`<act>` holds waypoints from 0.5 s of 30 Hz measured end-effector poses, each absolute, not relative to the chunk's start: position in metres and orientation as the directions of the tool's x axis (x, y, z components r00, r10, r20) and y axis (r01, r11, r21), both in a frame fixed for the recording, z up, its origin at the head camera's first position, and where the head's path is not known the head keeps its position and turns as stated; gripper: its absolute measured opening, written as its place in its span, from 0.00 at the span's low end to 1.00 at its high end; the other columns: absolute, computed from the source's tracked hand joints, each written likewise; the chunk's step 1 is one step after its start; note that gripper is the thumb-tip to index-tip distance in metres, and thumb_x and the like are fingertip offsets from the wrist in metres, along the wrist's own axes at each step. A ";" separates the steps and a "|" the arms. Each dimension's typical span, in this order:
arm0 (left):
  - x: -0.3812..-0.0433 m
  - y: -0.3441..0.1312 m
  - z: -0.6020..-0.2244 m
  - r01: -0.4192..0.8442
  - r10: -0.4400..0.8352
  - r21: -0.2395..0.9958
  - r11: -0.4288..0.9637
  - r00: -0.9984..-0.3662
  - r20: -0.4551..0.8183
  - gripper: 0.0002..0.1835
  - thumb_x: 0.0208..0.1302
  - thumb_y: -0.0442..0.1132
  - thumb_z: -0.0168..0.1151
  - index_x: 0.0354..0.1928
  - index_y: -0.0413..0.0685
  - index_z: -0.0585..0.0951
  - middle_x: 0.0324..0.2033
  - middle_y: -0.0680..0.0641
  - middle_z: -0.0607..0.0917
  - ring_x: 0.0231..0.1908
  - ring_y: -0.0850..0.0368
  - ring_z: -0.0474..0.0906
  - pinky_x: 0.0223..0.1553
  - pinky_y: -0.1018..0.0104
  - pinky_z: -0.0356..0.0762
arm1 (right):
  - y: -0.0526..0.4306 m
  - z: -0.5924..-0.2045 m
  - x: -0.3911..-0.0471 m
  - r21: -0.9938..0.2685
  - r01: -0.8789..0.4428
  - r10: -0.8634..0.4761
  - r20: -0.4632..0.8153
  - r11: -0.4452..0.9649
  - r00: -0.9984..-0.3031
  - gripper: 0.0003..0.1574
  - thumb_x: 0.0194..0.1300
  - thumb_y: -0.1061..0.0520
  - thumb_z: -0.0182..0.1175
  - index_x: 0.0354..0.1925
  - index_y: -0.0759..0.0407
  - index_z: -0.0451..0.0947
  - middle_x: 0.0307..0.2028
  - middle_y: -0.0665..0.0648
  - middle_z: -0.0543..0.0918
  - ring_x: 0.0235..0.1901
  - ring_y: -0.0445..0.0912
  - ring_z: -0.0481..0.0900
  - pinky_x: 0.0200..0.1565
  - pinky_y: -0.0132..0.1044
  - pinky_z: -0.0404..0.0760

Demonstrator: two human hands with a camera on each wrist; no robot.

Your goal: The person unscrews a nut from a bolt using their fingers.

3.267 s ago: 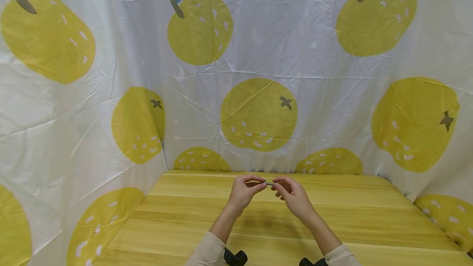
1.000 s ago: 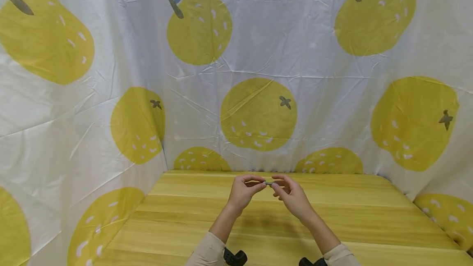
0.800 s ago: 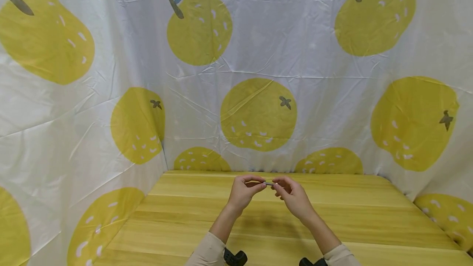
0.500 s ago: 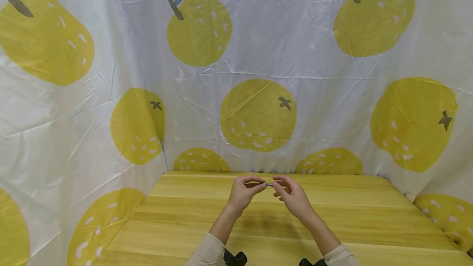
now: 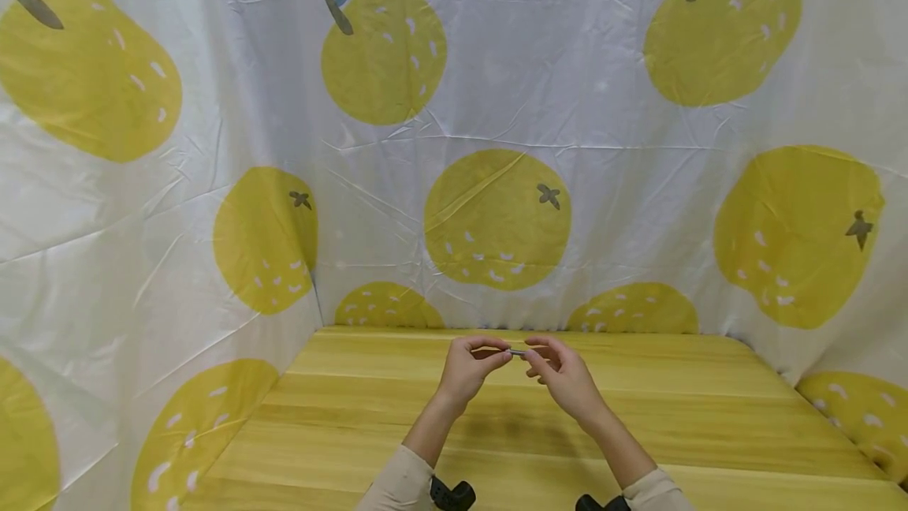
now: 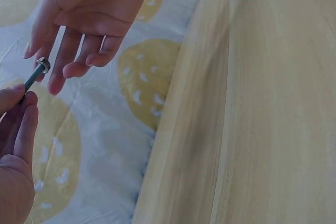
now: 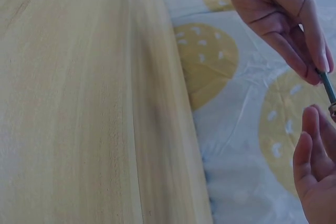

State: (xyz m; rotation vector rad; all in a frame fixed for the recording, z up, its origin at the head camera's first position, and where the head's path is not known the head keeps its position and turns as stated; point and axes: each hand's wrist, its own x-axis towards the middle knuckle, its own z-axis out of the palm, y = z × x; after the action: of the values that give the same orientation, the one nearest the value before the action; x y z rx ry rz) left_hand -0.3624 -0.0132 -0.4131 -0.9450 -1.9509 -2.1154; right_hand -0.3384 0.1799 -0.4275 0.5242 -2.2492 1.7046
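Held level above the table is a slim metal bolt (image 5: 519, 352) with a wider hex end (image 6: 43, 65). My left hand (image 5: 464, 373) pinches its plain end between thumb and fingers. On the other side, my right hand (image 5: 569, 386) has thumb and index finger spread around the hex end. In the left wrist view, the right thumb tip (image 6: 27, 52) stands a little off the hex end, and the other right fingers hang loosely. At the right edge of the right wrist view, the bolt (image 7: 328, 86) slants down from the left fingertips toward the right hand (image 7: 317, 177).
Beneath both hands lies a wood-grain table (image 5: 355, 432). A white curtain (image 5: 532, 61) printed with yellow fruit hangs behind it and along the sides. Dark camera mounts (image 5: 452, 494) sit at the wrists, below the beige sleeves (image 5: 400, 483).
The right thumb and fingers have repeatedly closed on and spread from the bolt's end, and are now spread again. The left hand keeps its pinch in the same place.
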 end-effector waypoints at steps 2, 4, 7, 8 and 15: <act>-0.362 -0.013 -0.413 0.481 0.319 0.860 -0.170 -0.799 0.509 0.09 0.58 0.28 0.64 0.40 0.31 0.82 0.41 0.38 0.81 0.41 0.42 0.80 0.43 0.57 0.78 | 0.180 -0.428 -0.339 -0.864 -0.439 -0.117 0.423 0.247 -0.899 0.21 0.69 0.49 0.54 0.54 0.59 0.73 0.44 0.61 0.80 0.37 0.52 0.80 0.39 0.48 0.78; -0.362 -0.013 -0.413 0.478 0.320 0.861 -0.171 -0.800 0.508 0.09 0.58 0.28 0.64 0.40 0.31 0.82 0.41 0.38 0.81 0.41 0.42 0.80 0.43 0.57 0.78 | 0.180 -0.427 -0.338 -0.864 -0.433 -0.111 0.419 0.258 -0.901 0.18 0.68 0.51 0.54 0.52 0.59 0.74 0.43 0.62 0.80 0.36 0.51 0.79 0.39 0.48 0.78; -0.362 -0.013 -0.412 0.472 0.322 0.864 -0.177 -0.801 0.504 0.09 0.58 0.28 0.64 0.40 0.30 0.82 0.41 0.37 0.80 0.42 0.41 0.80 0.43 0.56 0.78 | 0.180 -0.426 -0.339 -0.871 -0.421 -0.109 0.407 0.252 -0.907 0.19 0.68 0.55 0.56 0.54 0.60 0.73 0.45 0.62 0.78 0.36 0.49 0.80 0.39 0.47 0.78; -0.362 -0.013 -0.412 0.470 0.323 0.865 -0.178 -0.802 0.502 0.09 0.58 0.28 0.64 0.40 0.29 0.82 0.41 0.37 0.80 0.42 0.41 0.80 0.44 0.56 0.78 | 0.180 -0.426 -0.339 -0.873 -0.420 -0.111 0.405 0.247 -0.908 0.20 0.68 0.55 0.56 0.55 0.60 0.72 0.46 0.62 0.78 0.36 0.49 0.80 0.39 0.47 0.78; -0.362 -0.013 -0.411 0.467 0.313 0.868 -0.167 -0.810 0.496 0.09 0.57 0.28 0.64 0.40 0.31 0.82 0.41 0.39 0.81 0.41 0.43 0.80 0.43 0.56 0.78 | 0.180 -0.427 -0.341 -0.869 -0.418 -0.111 0.403 0.264 -0.908 0.19 0.69 0.49 0.53 0.53 0.58 0.74 0.41 0.59 0.81 0.36 0.54 0.80 0.39 0.49 0.78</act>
State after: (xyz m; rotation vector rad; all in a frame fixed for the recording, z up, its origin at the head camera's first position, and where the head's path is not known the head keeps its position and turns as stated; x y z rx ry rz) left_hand -0.3616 -0.0130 -0.4112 -0.9210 -1.9529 -2.1285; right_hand -0.3409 0.1799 -0.4272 0.4900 -2.2758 1.6909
